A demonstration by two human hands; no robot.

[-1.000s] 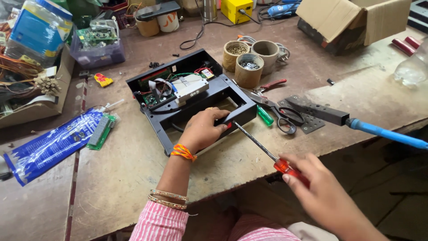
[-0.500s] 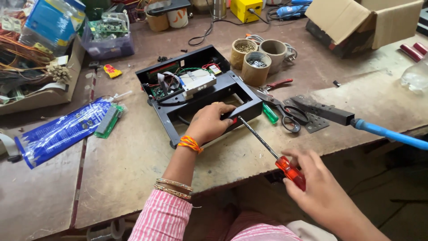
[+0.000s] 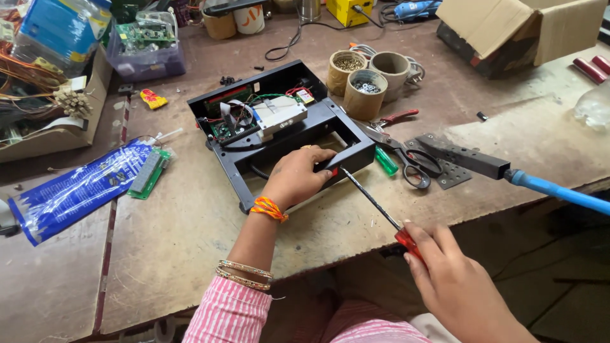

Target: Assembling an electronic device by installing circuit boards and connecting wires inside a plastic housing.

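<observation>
Two bare hands work on an opened black electronics case (image 3: 279,136) lying near the front edge of a worn workbench (image 3: 190,241). The left hand (image 3: 297,176), its wrist tied with an orange thread and ringed with bangles, lies palm down over the case's front frame, fingers curled loosely around the black edge, steadying it. The right hand (image 3: 454,286), low in the frame and off the bench edge, is closed around the red handle of a long screwdriver (image 3: 375,206), whose thin shaft slants up and to the left so that its tip meets the front corner of the case just beside the left fingers.

Inside the case, a green circuit board, a grey ribbon cable and a white module sit toward the rear wall. Three cardboard tube sections (image 3: 367,81) holding small hardware stand just behind the case's right corner. Black-handled scissors (image 3: 406,159), red-handled pliers (image 3: 395,117) and a small green object lie to the right of the case, with a blue-handled tool (image 3: 540,185) reaching off the bench edge. A blue plastic packet (image 3: 79,187) rests well apart on the left, and a cardboard box (image 3: 521,28) sits at the far right corner.
</observation>
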